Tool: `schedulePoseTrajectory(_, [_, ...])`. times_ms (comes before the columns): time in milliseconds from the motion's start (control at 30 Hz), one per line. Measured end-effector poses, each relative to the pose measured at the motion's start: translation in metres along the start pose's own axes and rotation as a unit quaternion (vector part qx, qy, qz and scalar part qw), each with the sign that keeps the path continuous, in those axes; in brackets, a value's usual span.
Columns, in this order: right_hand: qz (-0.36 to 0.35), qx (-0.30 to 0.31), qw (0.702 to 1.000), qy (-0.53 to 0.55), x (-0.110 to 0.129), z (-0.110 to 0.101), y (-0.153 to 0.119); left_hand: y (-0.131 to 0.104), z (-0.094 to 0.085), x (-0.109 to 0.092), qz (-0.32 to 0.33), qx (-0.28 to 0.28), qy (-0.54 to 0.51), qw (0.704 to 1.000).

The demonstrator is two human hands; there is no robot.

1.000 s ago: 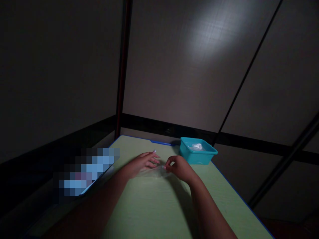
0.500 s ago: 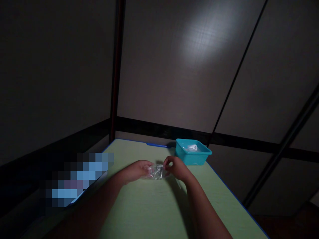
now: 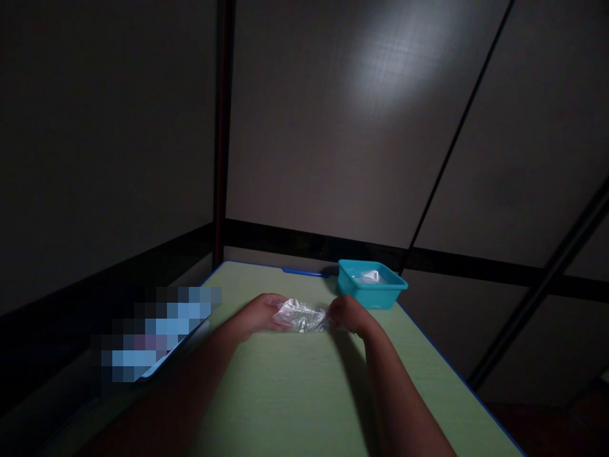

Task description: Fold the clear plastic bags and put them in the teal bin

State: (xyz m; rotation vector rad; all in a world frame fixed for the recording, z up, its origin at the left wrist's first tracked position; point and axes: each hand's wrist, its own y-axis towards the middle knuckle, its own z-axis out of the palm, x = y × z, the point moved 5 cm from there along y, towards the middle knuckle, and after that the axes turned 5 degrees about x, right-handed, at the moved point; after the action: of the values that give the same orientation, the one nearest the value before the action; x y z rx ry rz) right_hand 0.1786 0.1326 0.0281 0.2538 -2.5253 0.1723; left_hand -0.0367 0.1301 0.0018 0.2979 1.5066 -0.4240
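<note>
A crumpled clear plastic bag (image 3: 303,317) stretches between my two hands above the green table (image 3: 276,387). My left hand (image 3: 264,314) is closed on the bag's left end, with some fingers showing through the film. At the other end, my right hand (image 3: 349,314) is closed on the plastic, its fingertips mostly hidden behind the hand. Just beyond my right hand stands a turquoise plastic basket (image 3: 373,297) with some shiny clear plastic (image 3: 371,277) inside.
A pixelated bright blue object (image 3: 166,336) lies along the table's left side. The table has a blue edge, and dark panelled walls (image 3: 323,139) rise behind it and on the left.
My right hand has moved a little to the right, away from my left. The bag is now spread wider and flatter between them.
</note>
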Motion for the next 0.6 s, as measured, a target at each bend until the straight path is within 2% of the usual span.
schedulePoseTrajectory(200, [-0.015, 0.013, 1.000, -0.010, 0.001, 0.009, 0.003, 0.004, -0.013, -0.010, 0.089, -0.119, 0.116, 0.982])
schedulePoseTrajectory(333, [-0.025, 0.027, 0.998, -0.047, 0.007, 0.017, 0.004, 0.009, -0.017, -0.006, 0.091, -0.123, 0.179, 0.972])
schedulePoseTrajectory(467, [-0.033, -0.002, 0.994, -0.108, 0.015, 0.019, 0.003, 0.007, -0.015, 0.001, 0.075, -0.106, 0.256, 0.958])
schedulePoseTrajectory(600, [-0.037, -0.021, 0.987, -0.153, 0.021, 0.022, 0.003, 0.003, -0.016, 0.004, 0.074, -0.114, 0.337, 0.932])
